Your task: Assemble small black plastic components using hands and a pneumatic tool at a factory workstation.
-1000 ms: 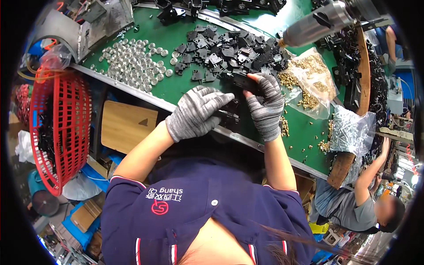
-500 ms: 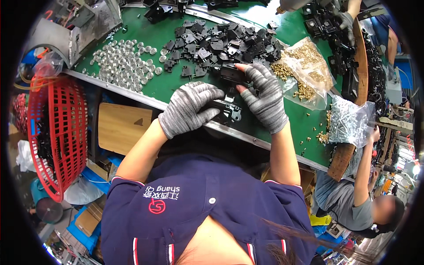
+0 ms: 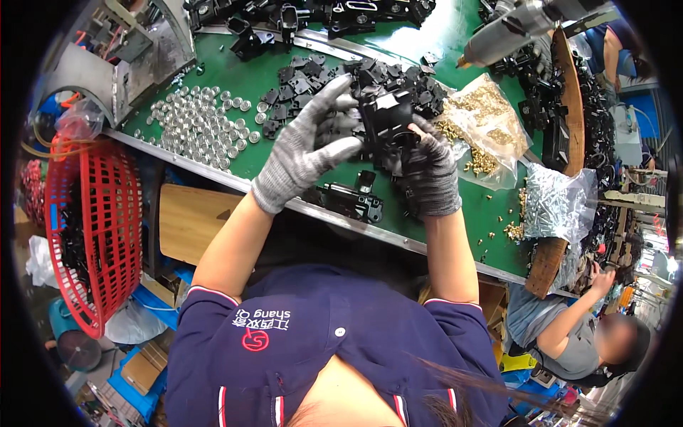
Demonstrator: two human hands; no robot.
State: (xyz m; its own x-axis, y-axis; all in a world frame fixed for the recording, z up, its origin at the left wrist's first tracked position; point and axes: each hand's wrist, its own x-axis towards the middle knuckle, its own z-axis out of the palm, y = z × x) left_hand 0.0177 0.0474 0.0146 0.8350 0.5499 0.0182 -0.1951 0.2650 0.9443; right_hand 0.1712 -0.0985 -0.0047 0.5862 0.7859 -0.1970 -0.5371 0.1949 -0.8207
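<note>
My right hand [image 3: 432, 174], in a grey knitted glove with bare fingertips, grips a black boxy metal part [image 3: 390, 114] raised over the green table. Just left of that part is my gloved left hand [image 3: 306, 146], thumb and fingers spread; any contact with the part's side is hard to make out. Below both hands a black bracket assembly [image 3: 352, 201] lies along the table's metal front edge. Behind the raised part spreads a pile of small black plates [image 3: 302, 78].
Round silver caps [image 3: 203, 121] lie at left, brass fittings spill from a clear bag [image 3: 498, 107] at right, and a bag of silver screws [image 3: 558, 203] sits near the corner. A grey powered tool [image 3: 509, 35] hangs far right. A red basket [image 3: 110, 235] stands left; a person [image 3: 573, 338] is at right.
The black boxy part has been raised and turned in my right hand. My left hand has let go of the bracket assembly and moved up with fingers spread. The grey tool has swung further into view.
</note>
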